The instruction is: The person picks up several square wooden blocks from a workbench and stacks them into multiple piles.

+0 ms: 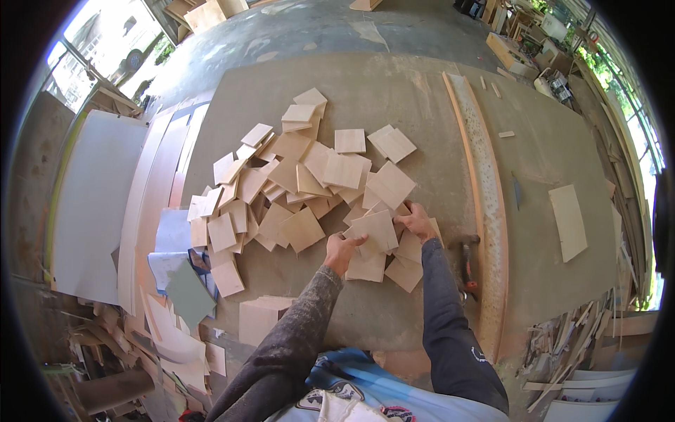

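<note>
A thin, pale, square wooden panel (375, 230) is held at the near right side of a loose, overlapping heap of similar pale wooden squares (302, 231).

Daylight pours through the doorway (105, 46) at ten o'clock, burnt out to white, and leaves glare on the floor (211, 74) toward eleven. A second bright gap (654, 232) glows at three. The tabletop (415, 81) is evenly lit; soft shadows fill the crevices among the squares (351, 171), fairly crisp at centre. Scraps (112, 385) at eight sit dimmer, softer. Fisheye distortion bows the rail (485, 176); black rings the rim.
</note>
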{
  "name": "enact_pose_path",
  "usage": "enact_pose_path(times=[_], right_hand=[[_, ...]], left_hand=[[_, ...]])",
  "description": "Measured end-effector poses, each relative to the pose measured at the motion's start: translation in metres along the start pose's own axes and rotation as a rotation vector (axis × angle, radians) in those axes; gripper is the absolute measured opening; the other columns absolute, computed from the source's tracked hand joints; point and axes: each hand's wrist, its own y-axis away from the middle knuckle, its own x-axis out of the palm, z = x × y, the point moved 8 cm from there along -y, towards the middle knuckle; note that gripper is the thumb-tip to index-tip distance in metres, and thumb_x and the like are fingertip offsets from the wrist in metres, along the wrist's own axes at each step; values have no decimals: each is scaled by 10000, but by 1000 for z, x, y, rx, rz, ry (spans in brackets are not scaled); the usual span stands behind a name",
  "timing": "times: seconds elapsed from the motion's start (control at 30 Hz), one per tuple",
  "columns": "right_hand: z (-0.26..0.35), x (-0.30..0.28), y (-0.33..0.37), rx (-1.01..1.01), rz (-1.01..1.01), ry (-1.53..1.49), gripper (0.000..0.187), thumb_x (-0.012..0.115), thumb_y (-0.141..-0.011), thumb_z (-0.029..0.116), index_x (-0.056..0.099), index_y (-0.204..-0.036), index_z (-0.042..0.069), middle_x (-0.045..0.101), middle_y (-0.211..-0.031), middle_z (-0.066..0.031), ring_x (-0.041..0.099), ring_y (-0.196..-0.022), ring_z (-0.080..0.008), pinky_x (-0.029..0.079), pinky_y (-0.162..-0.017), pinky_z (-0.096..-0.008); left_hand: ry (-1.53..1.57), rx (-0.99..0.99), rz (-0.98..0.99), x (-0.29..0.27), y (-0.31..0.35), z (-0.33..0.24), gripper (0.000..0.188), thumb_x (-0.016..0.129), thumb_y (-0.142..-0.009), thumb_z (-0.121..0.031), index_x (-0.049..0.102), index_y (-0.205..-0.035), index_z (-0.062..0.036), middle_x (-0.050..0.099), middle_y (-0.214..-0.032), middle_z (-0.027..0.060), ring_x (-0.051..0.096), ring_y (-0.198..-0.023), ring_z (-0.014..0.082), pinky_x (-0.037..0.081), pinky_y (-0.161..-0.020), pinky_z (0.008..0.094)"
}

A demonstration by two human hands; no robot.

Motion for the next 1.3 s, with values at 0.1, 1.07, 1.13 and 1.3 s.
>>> enact_pose_path(times=[0.1,1.07,1.13,1.3], right_hand=[[-2,2,30,4,-8,-211,664,789,-681,153,595,-1265,-97,637,-1281,-199,618,-1151,-281,464,-1001,-340],[-9,24,179,55,-251,284,382,669,-809,287,686,-1077,16,667,-1043,-160,613,-1031,-299,476,-937,-392],[2,48,179,109,-173,555,430,687,-800,365,705,-1090,47,627,-1143,-176,568,-1129,-343,458,-988,-433],[47,46,175,80,-3,897,510,761,-701,406,709,-1077,65,551,-1299,-172,511,-1239,-371,453,-1014,-461]], left_hand=[[3,26,41,-6,16,8,468,792,-855,-141,592,-1162,150,672,-1065,178,697,-854,273,594,-720,393],[-239,-93,-322,4,63,48,997,679,-791,-645,284,-1565,-155,189,-1566,280,171,-1467,461,178,-1116,697],[-320,-55,-266,9,75,36,1011,684,-799,-638,247,-1584,-174,166,-1572,294,152,-1463,486,171,-1117,699],[-551,122,-235,18,84,36,1036,739,-782,-571,202,-1596,-222,170,-1551,312,126,-1449,532,163,-1097,735]])
